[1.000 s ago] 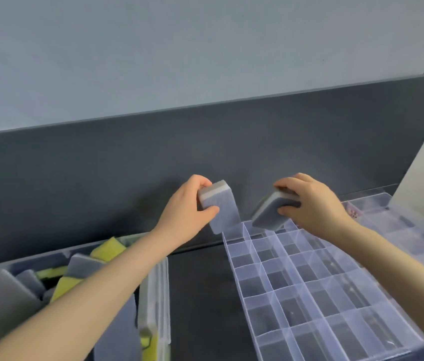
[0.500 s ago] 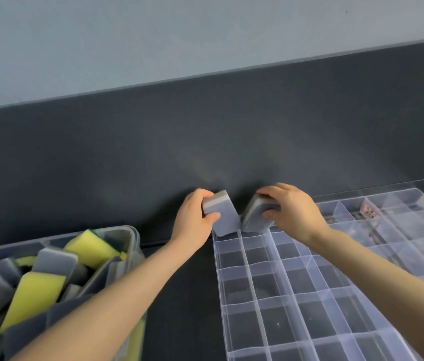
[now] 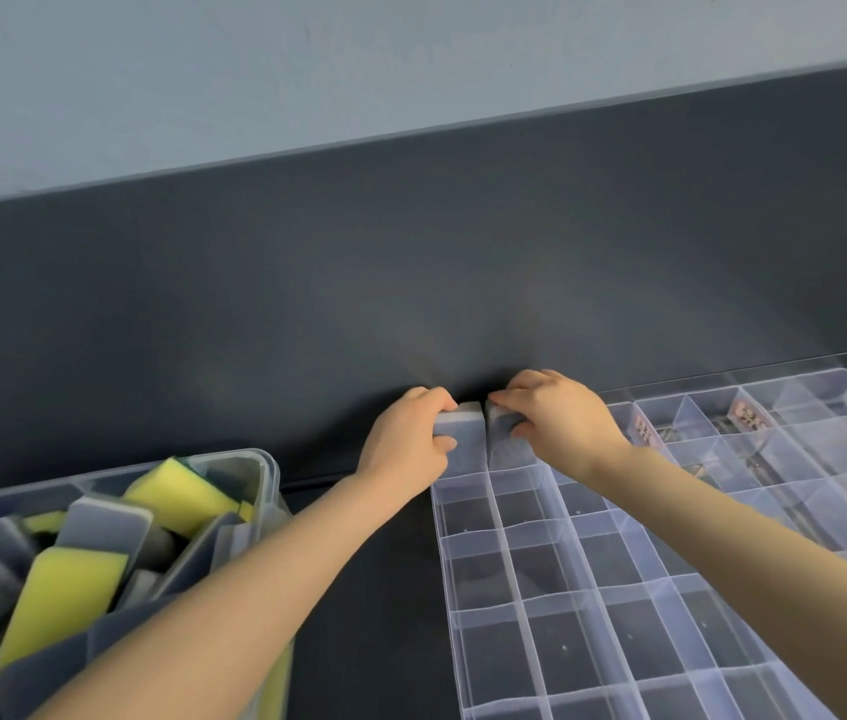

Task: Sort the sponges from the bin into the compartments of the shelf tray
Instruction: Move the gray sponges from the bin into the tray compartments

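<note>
Grey sponges stand in the tray's (image 3: 540, 605) two far corner compartments: left hand (image 3: 405, 446) grasps one sponge (image 3: 463, 433), right hand (image 3: 561, 426) grasps its neighbour (image 3: 503, 443) just beside it.

Single head-worn view, wide-angle, looking forward and down across the dark table (image 3: 369, 641) toward its far edge and the dark panel (image 3: 411, 278) behind. Close in, right over the work: left hand (image 3: 405, 444) and right hand (image 3: 561, 423) dead centre, at the table's far edge. Bin (image 3: 265, 459) cropped by the bottom-left corner, shelf tray (image 3: 514, 605) running off bottom right. Slightly rolled, with the panel's top rising rightward.
</note>
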`<action>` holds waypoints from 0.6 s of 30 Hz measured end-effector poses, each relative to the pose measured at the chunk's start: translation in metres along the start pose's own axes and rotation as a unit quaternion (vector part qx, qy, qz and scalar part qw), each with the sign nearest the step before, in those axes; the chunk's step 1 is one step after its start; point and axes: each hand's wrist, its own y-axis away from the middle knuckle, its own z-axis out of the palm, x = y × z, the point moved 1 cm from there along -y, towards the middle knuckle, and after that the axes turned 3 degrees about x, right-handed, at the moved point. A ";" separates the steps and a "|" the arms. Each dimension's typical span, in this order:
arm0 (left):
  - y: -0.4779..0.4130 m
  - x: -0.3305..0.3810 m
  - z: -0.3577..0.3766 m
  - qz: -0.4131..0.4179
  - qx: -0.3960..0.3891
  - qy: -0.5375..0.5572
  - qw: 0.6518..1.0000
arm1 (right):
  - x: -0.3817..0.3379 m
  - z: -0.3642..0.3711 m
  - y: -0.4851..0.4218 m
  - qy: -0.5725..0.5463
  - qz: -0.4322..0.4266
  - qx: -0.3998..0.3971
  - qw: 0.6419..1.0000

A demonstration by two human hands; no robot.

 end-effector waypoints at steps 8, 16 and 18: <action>0.008 -0.008 0.012 -0.027 -0.002 -0.002 1.000 | -0.003 0.019 0.001 -0.001 0.010 -0.036 0.999; 0.014 -0.008 0.020 -0.041 0.012 0.010 0.999 | -0.001 0.025 0.006 -0.011 0.015 -0.036 0.999; 0.014 -0.007 0.020 -0.039 0.011 0.007 0.999 | -0.001 0.027 0.007 -0.010 0.015 -0.042 0.999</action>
